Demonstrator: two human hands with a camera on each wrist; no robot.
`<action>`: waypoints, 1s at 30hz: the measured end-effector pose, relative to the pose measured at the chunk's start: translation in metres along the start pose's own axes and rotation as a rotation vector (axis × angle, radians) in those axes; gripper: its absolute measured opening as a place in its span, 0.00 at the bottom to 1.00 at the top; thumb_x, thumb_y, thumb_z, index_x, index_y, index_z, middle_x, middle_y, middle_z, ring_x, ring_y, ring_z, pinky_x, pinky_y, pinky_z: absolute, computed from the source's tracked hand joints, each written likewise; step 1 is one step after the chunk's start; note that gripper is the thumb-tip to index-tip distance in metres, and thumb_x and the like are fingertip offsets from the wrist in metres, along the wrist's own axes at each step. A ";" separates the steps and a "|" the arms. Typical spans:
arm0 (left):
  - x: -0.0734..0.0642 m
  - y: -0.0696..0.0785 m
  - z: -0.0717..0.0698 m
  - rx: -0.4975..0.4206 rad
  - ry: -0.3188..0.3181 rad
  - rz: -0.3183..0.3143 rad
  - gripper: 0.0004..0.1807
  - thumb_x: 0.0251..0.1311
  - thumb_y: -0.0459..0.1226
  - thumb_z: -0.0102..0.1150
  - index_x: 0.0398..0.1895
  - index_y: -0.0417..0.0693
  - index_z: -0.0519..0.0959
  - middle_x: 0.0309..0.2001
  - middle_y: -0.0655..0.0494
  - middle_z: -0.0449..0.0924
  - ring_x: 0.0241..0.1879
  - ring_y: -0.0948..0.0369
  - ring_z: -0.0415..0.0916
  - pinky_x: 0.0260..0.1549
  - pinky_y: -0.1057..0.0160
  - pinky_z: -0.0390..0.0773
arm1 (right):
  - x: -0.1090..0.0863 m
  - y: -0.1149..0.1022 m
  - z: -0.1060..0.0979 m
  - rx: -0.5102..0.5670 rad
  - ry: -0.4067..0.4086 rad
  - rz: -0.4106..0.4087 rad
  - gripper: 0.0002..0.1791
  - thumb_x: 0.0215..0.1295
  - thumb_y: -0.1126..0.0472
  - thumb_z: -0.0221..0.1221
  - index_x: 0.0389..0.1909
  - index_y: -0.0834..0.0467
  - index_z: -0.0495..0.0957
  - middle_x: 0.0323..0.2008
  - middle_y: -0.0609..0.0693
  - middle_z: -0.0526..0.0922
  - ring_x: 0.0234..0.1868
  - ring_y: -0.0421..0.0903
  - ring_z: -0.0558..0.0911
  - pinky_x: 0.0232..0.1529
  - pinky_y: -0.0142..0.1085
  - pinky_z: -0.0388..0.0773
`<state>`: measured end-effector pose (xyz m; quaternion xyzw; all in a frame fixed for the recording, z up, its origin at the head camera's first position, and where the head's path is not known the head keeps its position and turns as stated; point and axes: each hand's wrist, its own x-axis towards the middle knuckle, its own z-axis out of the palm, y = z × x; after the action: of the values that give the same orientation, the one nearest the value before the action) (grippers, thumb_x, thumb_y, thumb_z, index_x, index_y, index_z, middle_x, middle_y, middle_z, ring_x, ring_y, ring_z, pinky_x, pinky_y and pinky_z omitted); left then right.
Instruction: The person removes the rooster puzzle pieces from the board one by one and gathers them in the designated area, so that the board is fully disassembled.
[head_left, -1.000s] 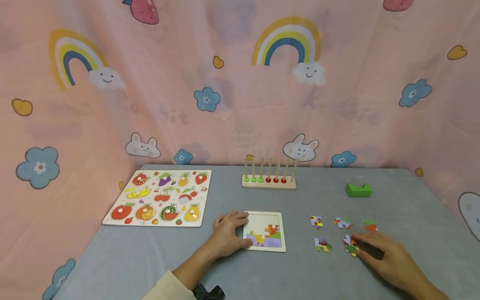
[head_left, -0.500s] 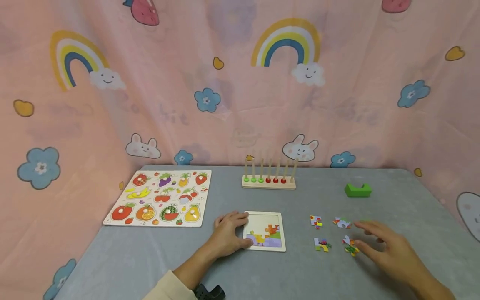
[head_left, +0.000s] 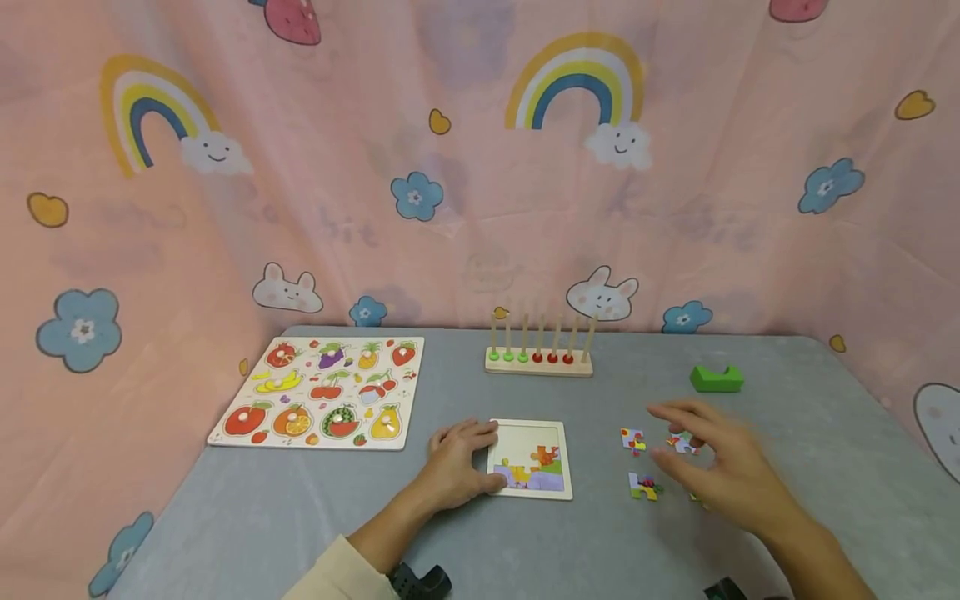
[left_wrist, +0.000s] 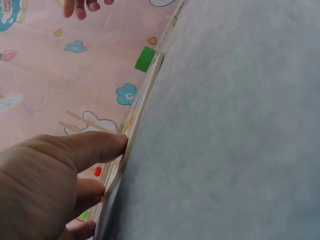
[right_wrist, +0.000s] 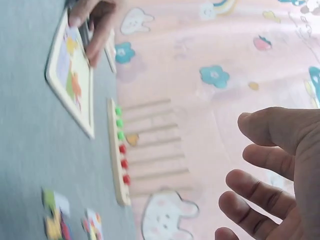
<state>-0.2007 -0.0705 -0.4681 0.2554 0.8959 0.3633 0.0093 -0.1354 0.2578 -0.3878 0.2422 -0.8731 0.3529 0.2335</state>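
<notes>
In the head view my left hand point(head_left: 457, 468) holds a square jigsaw puzzle tray point(head_left: 567, 467) by its left side, thumb at the near corner and fingers at the far one. Several joined pieces point(head_left: 536, 477) lie along the tray's near side. Over the table to the right is my right hand point(head_left: 720, 458), fingers apart. Nothing sits between its thumb and fingers in the right wrist view. Two loose jigsaw pieces, one far point(head_left: 633, 441) and one near point(head_left: 644, 486), lie left of it. Another piece point(head_left: 683, 442) shows partly behind its fingers; others beneath are mostly hidden.
A fruit peg board point(head_left: 315, 395) lies at the left. Towards the back stands a wooden peg rack point(head_left: 538, 362) with green and red beads. A green block with a curved notch point(head_left: 717, 380) is at the back right. Behind the grey table point(head_left: 600, 550) hangs a pink curtain point(head_left: 480, 167).
My right hand first drew back a little from the near right jigsaw pieces, then moved left and away from me over them. The left hand has stayed at the tray.
</notes>
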 end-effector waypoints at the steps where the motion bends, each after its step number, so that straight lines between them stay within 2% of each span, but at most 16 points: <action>1: 0.000 0.000 0.000 0.000 -0.001 0.001 0.33 0.45 0.39 0.74 0.57 0.36 0.78 0.63 0.51 0.71 0.67 0.48 0.58 0.58 0.37 0.45 | 0.003 -0.002 0.004 0.003 -0.006 -0.005 0.29 0.47 0.70 0.72 0.54 0.55 0.80 0.47 0.41 0.78 0.39 0.36 0.74 0.36 0.26 0.68; 8: 0.001 -0.001 0.001 0.003 -0.003 0.013 0.33 0.46 0.40 0.73 0.58 0.36 0.77 0.63 0.52 0.71 0.67 0.48 0.58 0.59 0.38 0.45 | 0.017 -0.010 0.025 0.018 -0.008 -0.005 0.27 0.50 0.68 0.71 0.54 0.55 0.80 0.47 0.42 0.78 0.39 0.36 0.74 0.35 0.28 0.70; 14: 0.000 -0.002 0.000 0.011 0.000 0.005 0.33 0.45 0.40 0.73 0.57 0.37 0.78 0.63 0.52 0.71 0.67 0.49 0.58 0.58 0.38 0.46 | 0.030 -0.014 0.046 0.064 -0.024 -0.023 0.26 0.51 0.68 0.71 0.54 0.59 0.80 0.46 0.43 0.78 0.38 0.39 0.74 0.32 0.34 0.72; 19: 0.001 -0.002 -0.001 0.014 -0.005 0.008 0.33 0.46 0.40 0.74 0.57 0.37 0.78 0.63 0.52 0.71 0.67 0.49 0.58 0.58 0.38 0.46 | 0.034 -0.013 0.061 0.083 -0.040 -0.016 0.25 0.53 0.67 0.69 0.55 0.59 0.80 0.47 0.45 0.78 0.39 0.40 0.74 0.32 0.39 0.73; 24: 0.000 -0.002 -0.001 0.016 -0.002 0.015 0.33 0.45 0.40 0.74 0.57 0.37 0.78 0.63 0.52 0.71 0.66 0.48 0.59 0.58 0.37 0.46 | 0.036 -0.014 0.075 0.094 -0.059 0.022 0.24 0.54 0.66 0.69 0.54 0.60 0.80 0.46 0.50 0.78 0.39 0.46 0.76 0.34 0.41 0.73; 30: -0.001 -0.002 0.000 0.006 0.003 0.015 0.33 0.45 0.40 0.74 0.57 0.37 0.78 0.63 0.52 0.72 0.66 0.48 0.59 0.58 0.37 0.46 | 0.034 -0.011 0.093 0.140 -0.082 0.104 0.23 0.55 0.65 0.68 0.54 0.60 0.80 0.44 0.49 0.78 0.39 0.51 0.76 0.35 0.45 0.73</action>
<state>-0.2010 -0.0722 -0.4692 0.2618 0.8951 0.3609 0.0046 -0.1772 0.1742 -0.4215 0.2267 -0.8664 0.4145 0.1614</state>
